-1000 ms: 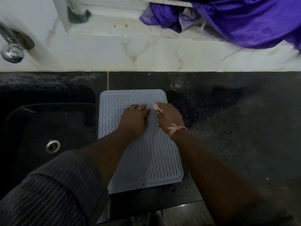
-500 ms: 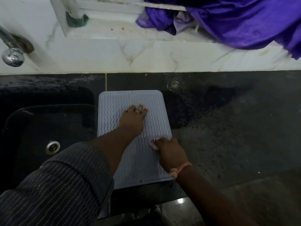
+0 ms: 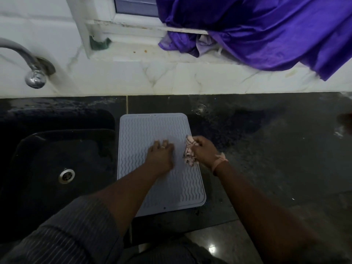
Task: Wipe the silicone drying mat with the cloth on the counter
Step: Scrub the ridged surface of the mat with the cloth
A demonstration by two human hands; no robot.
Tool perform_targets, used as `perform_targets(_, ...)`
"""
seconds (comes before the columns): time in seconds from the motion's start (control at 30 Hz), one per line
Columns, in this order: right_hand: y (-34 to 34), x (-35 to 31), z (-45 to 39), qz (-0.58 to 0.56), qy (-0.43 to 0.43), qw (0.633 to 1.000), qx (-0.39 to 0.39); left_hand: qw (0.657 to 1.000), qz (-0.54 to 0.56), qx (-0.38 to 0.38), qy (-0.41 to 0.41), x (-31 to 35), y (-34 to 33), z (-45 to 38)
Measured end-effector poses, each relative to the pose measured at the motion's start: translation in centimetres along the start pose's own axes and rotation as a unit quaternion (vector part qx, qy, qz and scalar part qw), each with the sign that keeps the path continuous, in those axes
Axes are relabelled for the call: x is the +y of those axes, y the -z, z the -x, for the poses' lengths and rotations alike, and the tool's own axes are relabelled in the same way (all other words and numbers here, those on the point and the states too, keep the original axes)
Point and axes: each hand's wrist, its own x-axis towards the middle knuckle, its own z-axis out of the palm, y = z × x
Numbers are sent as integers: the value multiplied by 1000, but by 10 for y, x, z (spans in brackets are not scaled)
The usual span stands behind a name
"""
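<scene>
- Mat point(image 3: 150, 130) was what we saw first in the head view: a pale grey sheet with wavy ridges, lying flat on the dark counter point(image 3: 266, 149), just beside the black sink point(image 3: 57, 159) on its right.
- Our left hand point(image 3: 161, 155) rested palm down on the middle of the mat, fingers straight and close together, pressing it flat. A ring showed on one finger.
- Our right hand point(image 3: 202, 149) gripped a bunched cloth point(image 3: 189, 152), pinkish with darker marks, fingers curled round it. The cloth touched the mat at its right edge, about halfway along its length.
- A pinkish band point(image 3: 219, 161) sat on the right wrist.
- The two hands were near each other on the mat but apart, with a strip of bare ridges between them.
- A striped grey sleeve point(image 3: 76, 231) covered the left upper arm at the lower left of the view; both forearms were bare.
- In the sink we saw a round metal drain point(image 3: 66, 176).
- A metal tap point(image 3: 32, 71) curved out from the white marbled wall point(image 3: 152, 79) above the sink.
- Purple fabric point(image 3: 266, 29) hung bunched over the window ledge point(image 3: 133, 52) at the upper right.
- A small green thing point(image 3: 100, 43) lay on the ledge by the window frame; we could not tell what it was.
- The counter looked damp in a dark patch behind and to the right of the mat.
</scene>
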Motion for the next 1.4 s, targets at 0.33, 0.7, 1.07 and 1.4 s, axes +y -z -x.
perform_targets(0.33, -35, 4, -22, 173, 148, 973, -49, 993, -51, -72, 83, 12, -9, 20)
perform_targets(0.7, -6, 48, 74, 238, 135, 938, -214, 989, -76, -67, 107, 13, -10, 17)
perform_targets(1.07, 28, -5, -27, 68, 52, 989, -121, 992, 13, -28, 123, 57, -29, 53)
perform_targets(1.4, -8, 19, -48, 286, 233, 925, -88, 986, -27, -32, 160, 67, -52, 79)
